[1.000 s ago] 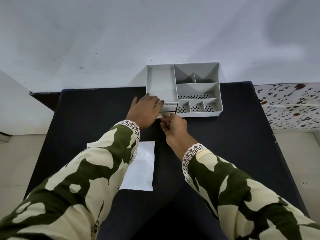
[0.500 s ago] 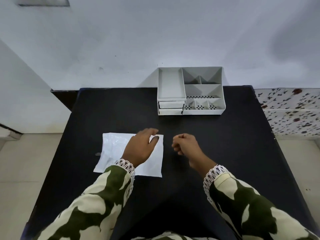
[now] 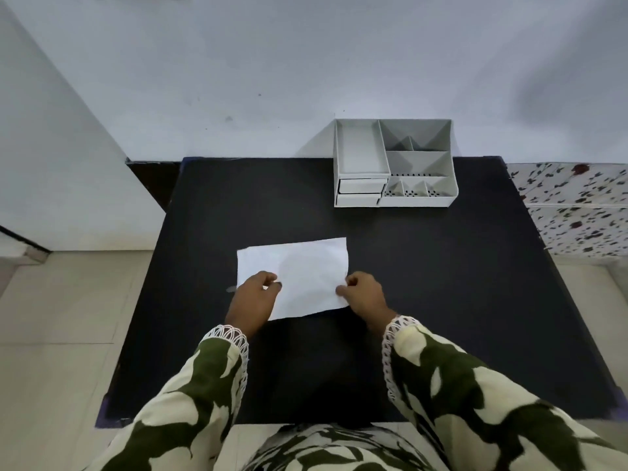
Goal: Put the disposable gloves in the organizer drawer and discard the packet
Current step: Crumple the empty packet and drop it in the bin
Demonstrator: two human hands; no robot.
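Note:
A flat white packet [image 3: 299, 273] lies near the middle of the black table [image 3: 441, 283]. My left hand [image 3: 253, 299] pinches its near left edge, and my right hand [image 3: 363, 295] pinches its near right edge. A grey organizer [image 3: 394, 163] stands at the table's far edge by the wall. Its two small drawers [image 3: 360, 192] at the front left are pushed in. No gloves show outside the packet.
A white wall runs behind the table. A speckled surface [image 3: 577, 209] adjoins the table on the right. Pale floor tiles [image 3: 68, 317] lie to the left. My patterned sleeves cover the near table edge.
Both hands drew back from the organizer's drawers to the packet. The packet has shifted right toward the middle, and both hands now grip its edges. The camera view has pulled back.

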